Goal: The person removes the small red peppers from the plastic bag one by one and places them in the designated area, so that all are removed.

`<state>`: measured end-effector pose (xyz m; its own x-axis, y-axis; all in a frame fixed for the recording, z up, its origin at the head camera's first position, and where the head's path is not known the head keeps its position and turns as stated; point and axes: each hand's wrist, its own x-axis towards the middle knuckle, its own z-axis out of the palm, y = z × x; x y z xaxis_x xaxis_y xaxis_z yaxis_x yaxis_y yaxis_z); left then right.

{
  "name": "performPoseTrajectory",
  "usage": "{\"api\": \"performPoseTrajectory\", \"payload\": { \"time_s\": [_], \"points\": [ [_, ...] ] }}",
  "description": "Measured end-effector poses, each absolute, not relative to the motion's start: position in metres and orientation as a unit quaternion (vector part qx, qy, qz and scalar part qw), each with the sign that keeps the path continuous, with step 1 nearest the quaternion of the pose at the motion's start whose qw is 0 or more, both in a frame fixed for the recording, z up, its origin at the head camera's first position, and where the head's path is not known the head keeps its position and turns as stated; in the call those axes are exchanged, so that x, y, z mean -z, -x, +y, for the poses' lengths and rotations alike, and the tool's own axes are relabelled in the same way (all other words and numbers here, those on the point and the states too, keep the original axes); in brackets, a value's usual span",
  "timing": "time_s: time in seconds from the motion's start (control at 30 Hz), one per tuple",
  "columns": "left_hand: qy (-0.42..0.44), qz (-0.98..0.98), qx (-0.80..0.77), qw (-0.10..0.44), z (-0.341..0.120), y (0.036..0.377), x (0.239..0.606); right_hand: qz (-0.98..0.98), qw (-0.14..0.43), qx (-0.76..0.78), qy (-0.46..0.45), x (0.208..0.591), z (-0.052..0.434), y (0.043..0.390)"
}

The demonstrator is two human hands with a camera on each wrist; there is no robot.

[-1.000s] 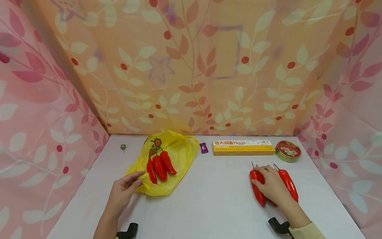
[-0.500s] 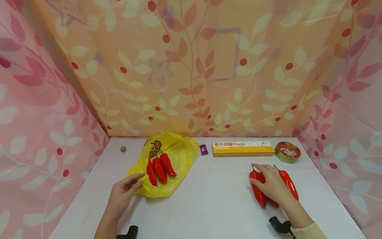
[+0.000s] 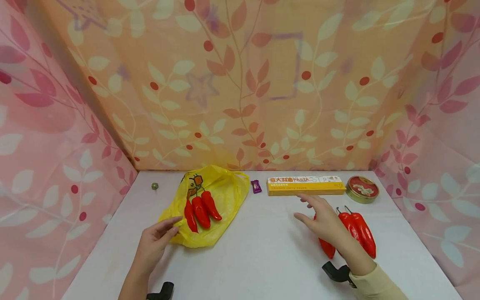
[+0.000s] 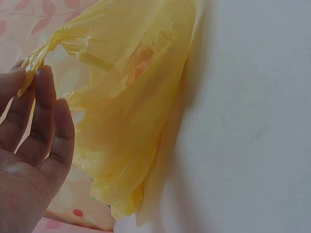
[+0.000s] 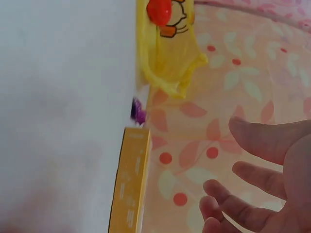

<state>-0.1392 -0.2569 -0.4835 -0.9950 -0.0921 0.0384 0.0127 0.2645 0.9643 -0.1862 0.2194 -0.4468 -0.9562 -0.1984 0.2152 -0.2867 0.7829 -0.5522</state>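
White table (image 3: 270,258) — box (image 3: 305,186) reading "PASTA" — left hand (image 3: 153,243) pinches the yellow bag (image 3: 225,196), right hand (image 3: 322,221) spread wide, holding nothing.

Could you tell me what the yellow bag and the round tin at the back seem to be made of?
The yellow bag looks like thin, slightly glossy plastic film: it crumples, and light shows through it in the left wrist view, where the left hand pinches its edge. The round tin appears to be metal, with a gold-coloured rim and a printed red lid.

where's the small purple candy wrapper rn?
In the head view, the small purple candy wrapper lies at the back of the white table, between the yellow plastic bag and the long yellow pasta box.
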Motion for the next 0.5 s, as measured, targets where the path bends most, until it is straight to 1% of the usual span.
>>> {"api": "performPoseTrajectory", "payload": {
  "time_s": [0.17,0.5],
  "points": [
    [-0.03,-0.794,0.606,0.04,-0.255,0.139,0.482,-0.928,0.081,-0.332,-0.146,0.444,0.2,0.194],
    [-0.046,-0.799,0.598,0.032,-0.256,0.139,0.481,-0.906,0.063,-0.385,-0.166,0.442,0.16,0.21]
  ]
}}
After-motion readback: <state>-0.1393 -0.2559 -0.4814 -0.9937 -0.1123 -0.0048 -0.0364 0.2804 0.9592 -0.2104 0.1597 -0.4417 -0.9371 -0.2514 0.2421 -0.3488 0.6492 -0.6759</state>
